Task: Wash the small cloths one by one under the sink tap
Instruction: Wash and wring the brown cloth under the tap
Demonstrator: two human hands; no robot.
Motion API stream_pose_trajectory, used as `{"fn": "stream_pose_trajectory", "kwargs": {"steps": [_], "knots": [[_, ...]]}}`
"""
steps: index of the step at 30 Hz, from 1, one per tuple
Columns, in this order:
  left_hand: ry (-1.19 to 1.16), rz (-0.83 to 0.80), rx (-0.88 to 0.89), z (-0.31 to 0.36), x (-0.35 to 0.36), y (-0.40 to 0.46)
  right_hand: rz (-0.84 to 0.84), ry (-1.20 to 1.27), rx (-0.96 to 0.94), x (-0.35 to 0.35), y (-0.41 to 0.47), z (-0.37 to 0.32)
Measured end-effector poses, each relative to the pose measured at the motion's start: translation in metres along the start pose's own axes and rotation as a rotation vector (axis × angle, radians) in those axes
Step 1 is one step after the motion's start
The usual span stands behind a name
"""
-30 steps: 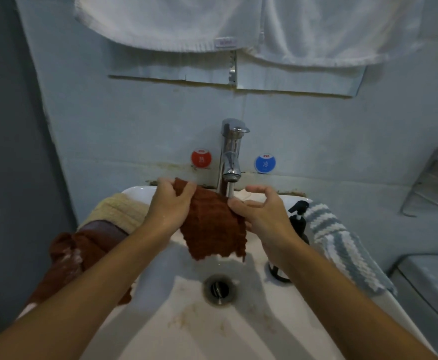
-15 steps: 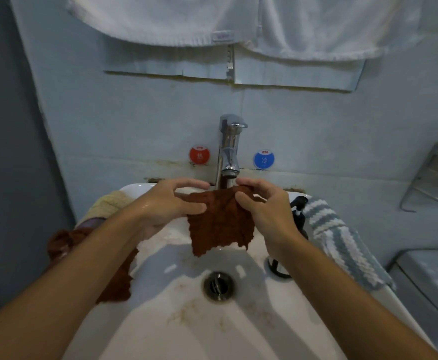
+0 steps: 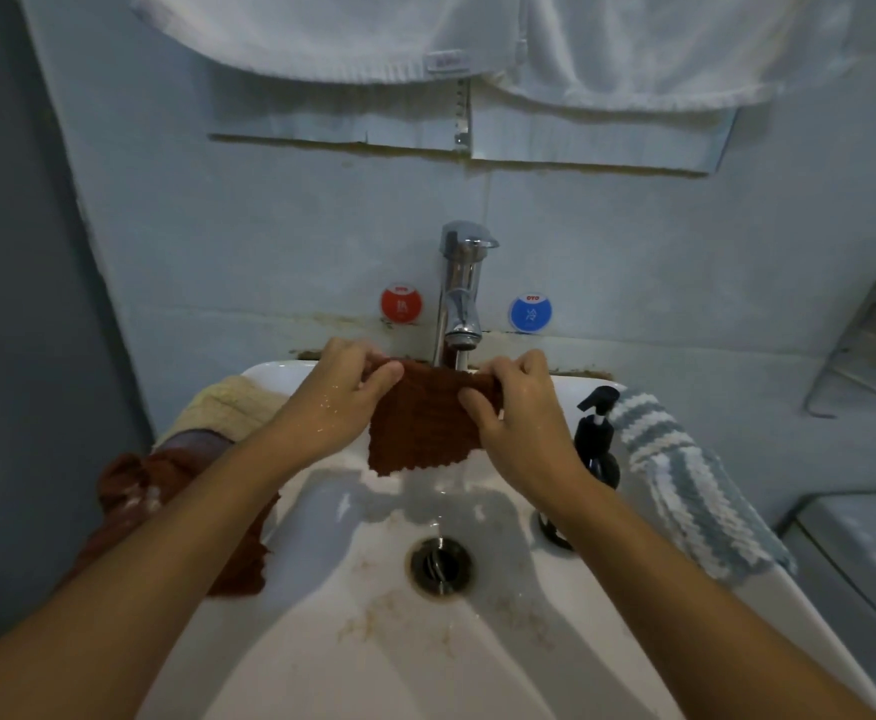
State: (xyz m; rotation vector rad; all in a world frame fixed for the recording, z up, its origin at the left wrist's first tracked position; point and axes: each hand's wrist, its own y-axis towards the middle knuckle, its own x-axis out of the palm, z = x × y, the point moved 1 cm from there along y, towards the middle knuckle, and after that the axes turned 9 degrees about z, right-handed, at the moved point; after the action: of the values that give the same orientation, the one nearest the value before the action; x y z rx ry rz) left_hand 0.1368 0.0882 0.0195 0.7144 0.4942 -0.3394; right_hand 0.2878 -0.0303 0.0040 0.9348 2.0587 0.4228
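Hanging under the chrome single-lever sink tap [image 3: 461, 283], rust-brown waffle-weave small cloth [image 3: 423, 420] held stretched by its top edge, lower edge free above the white ceramic sink basin [image 3: 373, 646]. Left hand [image 3: 345, 394] pinches the cloth's top left corner, thumb in front, fingers curled behind; wet drops on the back of the hand. Right hand [image 3: 516, 402] pinches the top right corner the same way, directly below the tap spout. Water stream from the tap hits the cloth's top edge near the right hand; thin run of water drops from the cloth down to the round metal drain [image 3: 441, 563], straight below the tap. Brownish stains on the basin floor around the drain.

Left of the tap, on the basin rim: pale yellow folded cloth [image 3: 228, 405], a greyish-purple cloth [image 3: 192, 441] just below it, and a crumpled rust-brown cloth [image 3: 134, 491] draped over the edge. Right of the tap: black pump soap bottle [image 3: 598, 439] on the rim, then a blue-and-white striped knitted cloth [image 3: 695, 485] lying over the rim. Red round sticker [image 3: 400, 302] on the wall left of the tap, blue round sticker [image 3: 530, 311] on the right. White towels [image 3: 425, 28] hang above the tap.
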Motion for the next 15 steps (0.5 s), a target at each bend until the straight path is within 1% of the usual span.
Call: {"fn": "stream_pose_trajectory", "kwargs": {"steps": [2,5,7,9,11,13,15], "knots": [[-0.066,0.019,-0.013,0.004,0.0,-0.002,-0.044,0.102,0.053,-0.001,0.002,-0.001],[-0.136,0.052,-0.048,0.005,0.003,-0.005,-0.192,0.47,0.302,-0.001,0.002,-0.006],[-0.149,0.076,-0.064,0.001,0.006,-0.006,-0.281,0.593,0.437,0.001,0.001,-0.004],[-0.155,0.068,-0.135,-0.002,0.008,-0.007,-0.369,0.642,0.506,0.003,0.001,0.001],[-0.168,0.033,-0.247,-0.003,0.01,-0.007,-0.425,0.632,0.538,0.004,0.002,0.005],[-0.273,-0.019,-0.398,-0.004,0.01,-0.006,-0.412,0.6,0.569,0.005,0.002,0.008],[-0.465,-0.148,-0.533,-0.004,0.008,-0.008,-0.339,0.602,0.612,0.004,0.003,0.011]]}}
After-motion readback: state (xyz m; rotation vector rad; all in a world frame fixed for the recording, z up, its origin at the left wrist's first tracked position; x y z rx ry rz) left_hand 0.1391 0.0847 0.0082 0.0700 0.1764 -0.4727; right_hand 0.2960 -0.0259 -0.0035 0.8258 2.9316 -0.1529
